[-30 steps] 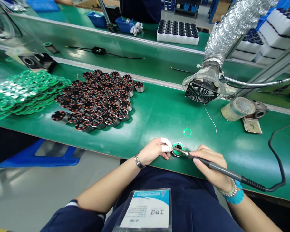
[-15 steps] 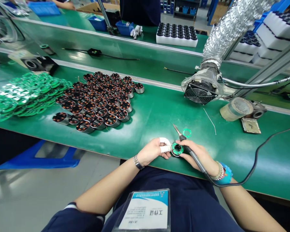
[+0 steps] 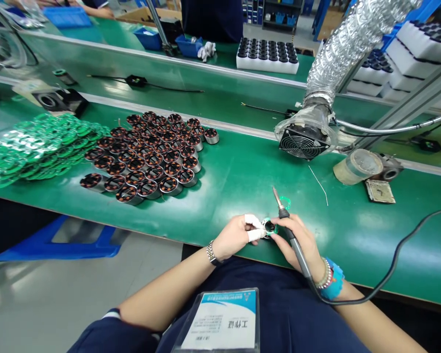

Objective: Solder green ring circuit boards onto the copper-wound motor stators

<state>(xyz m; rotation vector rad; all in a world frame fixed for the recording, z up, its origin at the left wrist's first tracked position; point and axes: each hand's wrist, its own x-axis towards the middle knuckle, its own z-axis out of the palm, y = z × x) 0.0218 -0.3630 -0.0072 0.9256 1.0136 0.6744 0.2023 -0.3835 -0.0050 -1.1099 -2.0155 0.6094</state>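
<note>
Near the table's front edge, my left hand (image 3: 240, 234), with white covers on two fingers, pinches the left side of a motor part with a green ring board (image 3: 270, 226). My right hand (image 3: 301, 240) touches the right side of that part with thumb and fingertips. It also holds a soldering iron (image 3: 296, 245), whose tip points up and away over the table. Just behind the part lies a loose green ring (image 3: 285, 202), partly covered by the iron. How the board sits on the part is largely hidden by fingers.
Several copper-wound motor parts (image 3: 154, 157) stand left of centre, beside a pile of green boards (image 3: 40, 144). A fan with a foil duct (image 3: 303, 142) hangs behind my right hand. A round container (image 3: 357, 166), a small square tin (image 3: 380, 191) and a thin wire (image 3: 318, 185) lie right.
The iron has shifted slightly right and points more steeply away. Both hands have changed their hold a little, and the green ring board looks tilted between them.
</note>
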